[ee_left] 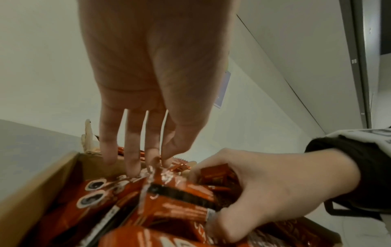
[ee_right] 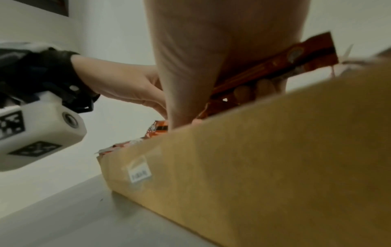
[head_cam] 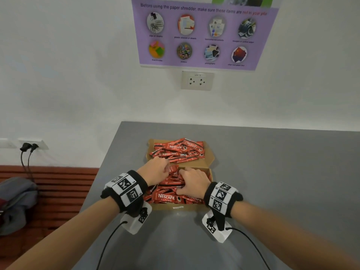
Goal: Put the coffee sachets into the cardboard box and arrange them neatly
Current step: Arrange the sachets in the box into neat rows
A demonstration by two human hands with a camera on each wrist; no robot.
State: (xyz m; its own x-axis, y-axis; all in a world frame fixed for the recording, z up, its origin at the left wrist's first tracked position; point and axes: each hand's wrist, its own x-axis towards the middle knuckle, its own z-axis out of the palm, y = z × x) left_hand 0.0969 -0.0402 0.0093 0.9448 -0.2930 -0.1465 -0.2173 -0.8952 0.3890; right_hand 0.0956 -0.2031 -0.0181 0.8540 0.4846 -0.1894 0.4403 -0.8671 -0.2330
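Note:
An open cardboard box (head_cam: 165, 207) sits on the grey table (head_cam: 272, 172). It holds several red Nescafe coffee sachets (head_cam: 167, 197). More sachets lie in a loose pile (head_cam: 179, 151) on the box's opened lid (head_cam: 210, 157) behind. Both hands are inside the box. My left hand (head_cam: 166, 169) pinches the top edge of a sachet (ee_left: 169, 195) between thumb and fingertips (ee_left: 153, 160). My right hand (head_cam: 187, 180) grips a bundle of sachets (ee_right: 275, 66), its fingers (ee_right: 251, 91) curled round them. The box's near wall (ee_right: 253, 167) hides the contents in the right wrist view.
The white wall stands right behind the table, with a power socket (head_cam: 196, 80) and a purple poster (head_cam: 202, 34). Left of the table is a red-brown slatted bench (head_cam: 58, 184) with a grey bag (head_cam: 15, 203). Bare grey tabletop lies to the right.

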